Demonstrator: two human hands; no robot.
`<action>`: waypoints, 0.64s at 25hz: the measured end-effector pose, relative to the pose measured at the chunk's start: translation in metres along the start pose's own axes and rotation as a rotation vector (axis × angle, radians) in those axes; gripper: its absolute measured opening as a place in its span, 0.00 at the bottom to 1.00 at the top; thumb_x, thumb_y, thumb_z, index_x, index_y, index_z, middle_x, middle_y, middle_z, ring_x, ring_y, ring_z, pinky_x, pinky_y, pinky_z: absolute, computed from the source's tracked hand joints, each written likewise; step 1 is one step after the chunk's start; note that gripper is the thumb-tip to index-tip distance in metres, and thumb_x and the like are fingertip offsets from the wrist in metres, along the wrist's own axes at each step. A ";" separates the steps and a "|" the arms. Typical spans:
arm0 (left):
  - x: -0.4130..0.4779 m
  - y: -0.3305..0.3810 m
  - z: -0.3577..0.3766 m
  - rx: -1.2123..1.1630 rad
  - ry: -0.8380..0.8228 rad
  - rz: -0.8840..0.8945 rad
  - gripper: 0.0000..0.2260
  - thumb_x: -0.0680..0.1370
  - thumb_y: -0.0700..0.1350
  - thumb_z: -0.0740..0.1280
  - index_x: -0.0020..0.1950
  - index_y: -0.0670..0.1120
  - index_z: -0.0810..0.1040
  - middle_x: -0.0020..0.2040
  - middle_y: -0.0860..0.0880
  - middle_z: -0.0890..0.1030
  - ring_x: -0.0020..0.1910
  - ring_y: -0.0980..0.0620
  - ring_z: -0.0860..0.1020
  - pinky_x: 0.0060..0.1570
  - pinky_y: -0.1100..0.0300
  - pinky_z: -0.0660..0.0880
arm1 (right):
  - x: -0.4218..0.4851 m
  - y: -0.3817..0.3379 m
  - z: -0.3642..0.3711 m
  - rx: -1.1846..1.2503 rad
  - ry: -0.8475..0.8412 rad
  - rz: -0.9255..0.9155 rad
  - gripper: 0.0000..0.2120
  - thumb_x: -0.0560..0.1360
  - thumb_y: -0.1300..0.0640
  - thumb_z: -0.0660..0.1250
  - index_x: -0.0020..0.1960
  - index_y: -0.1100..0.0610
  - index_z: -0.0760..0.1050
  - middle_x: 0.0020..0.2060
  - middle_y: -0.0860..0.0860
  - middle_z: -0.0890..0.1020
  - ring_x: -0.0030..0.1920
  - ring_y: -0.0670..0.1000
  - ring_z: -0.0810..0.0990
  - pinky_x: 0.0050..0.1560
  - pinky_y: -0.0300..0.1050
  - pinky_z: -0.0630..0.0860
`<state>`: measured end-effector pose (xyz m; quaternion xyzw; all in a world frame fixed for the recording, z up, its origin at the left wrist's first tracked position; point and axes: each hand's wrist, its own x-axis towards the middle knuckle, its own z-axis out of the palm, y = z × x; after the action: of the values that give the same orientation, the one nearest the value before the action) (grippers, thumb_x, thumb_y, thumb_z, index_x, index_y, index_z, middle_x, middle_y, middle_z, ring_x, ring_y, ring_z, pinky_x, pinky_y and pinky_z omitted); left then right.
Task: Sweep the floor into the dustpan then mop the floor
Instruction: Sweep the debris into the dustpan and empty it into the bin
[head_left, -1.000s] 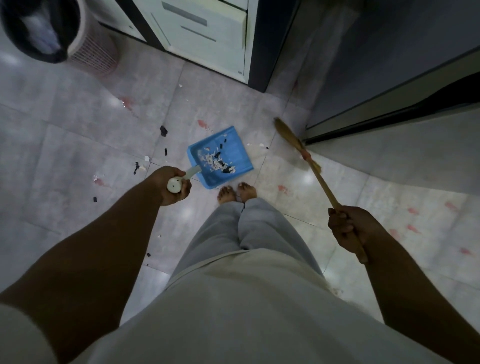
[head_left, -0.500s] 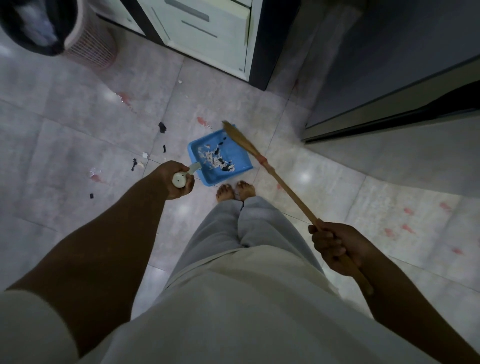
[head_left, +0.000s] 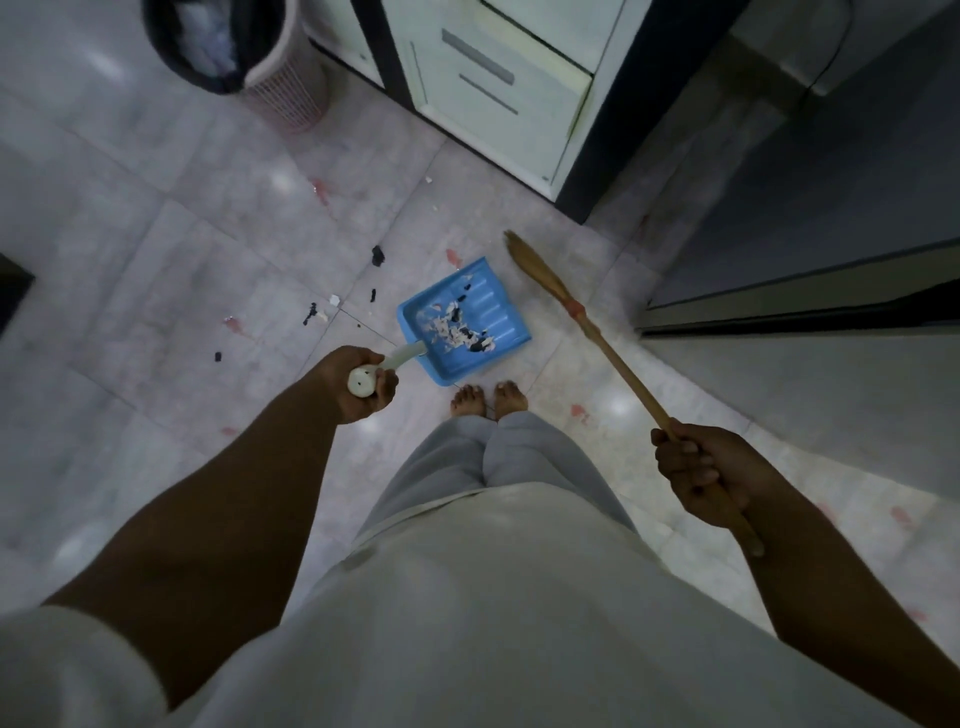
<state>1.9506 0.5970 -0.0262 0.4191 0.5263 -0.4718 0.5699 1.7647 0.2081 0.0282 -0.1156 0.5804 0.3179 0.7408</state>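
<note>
Left of the dustpan (head_left: 500, 318), the tiled floor (head_left: 156, 291) lies open, dotted only with small scraps (head_left: 377, 254). Just right of the dustpan, the broom (head_left: 597, 338) slants across the way. Beyond the dustpan a cabinet (head_left: 498, 88) closes the path, and a waste basket (head_left: 283, 78) stands far beyond it to the left. Bare feet (head_left: 467, 402) stand just at its near edge.

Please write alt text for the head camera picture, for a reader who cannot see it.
Seen from above, a person's left hand grips a blue dustpan holding debris, while the right hand grips a broom beside it. Dark and white scraps lie on the tiled floor; a bin stands near a cabinet.
</note>
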 end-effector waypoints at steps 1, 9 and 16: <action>-0.005 -0.003 -0.010 -0.044 -0.011 0.009 0.12 0.80 0.41 0.57 0.60 0.35 0.66 0.35 0.43 0.72 0.27 0.55 0.72 0.21 0.66 0.74 | 0.003 -0.008 0.009 -0.025 -0.004 0.006 0.07 0.74 0.56 0.60 0.43 0.60 0.70 0.22 0.47 0.68 0.17 0.44 0.65 0.14 0.32 0.61; -0.020 -0.031 -0.090 -0.337 -0.022 0.073 0.14 0.80 0.42 0.56 0.63 0.36 0.64 0.35 0.44 0.71 0.23 0.54 0.73 0.20 0.67 0.72 | 0.049 -0.084 0.133 -0.296 0.029 -0.022 0.13 0.81 0.56 0.54 0.38 0.57 0.68 0.21 0.46 0.69 0.17 0.42 0.65 0.15 0.30 0.61; -0.001 -0.032 -0.161 -0.521 -0.028 0.028 0.14 0.80 0.43 0.57 0.61 0.35 0.66 0.33 0.44 0.73 0.25 0.54 0.73 0.21 0.67 0.72 | 0.131 -0.112 0.262 -0.305 0.088 -0.103 0.14 0.81 0.59 0.55 0.37 0.58 0.66 0.20 0.47 0.66 0.16 0.43 0.64 0.17 0.33 0.64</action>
<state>1.8867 0.7471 -0.0403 0.2590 0.6164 -0.3179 0.6723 2.0546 0.3077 -0.0379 -0.2702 0.5504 0.3587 0.7038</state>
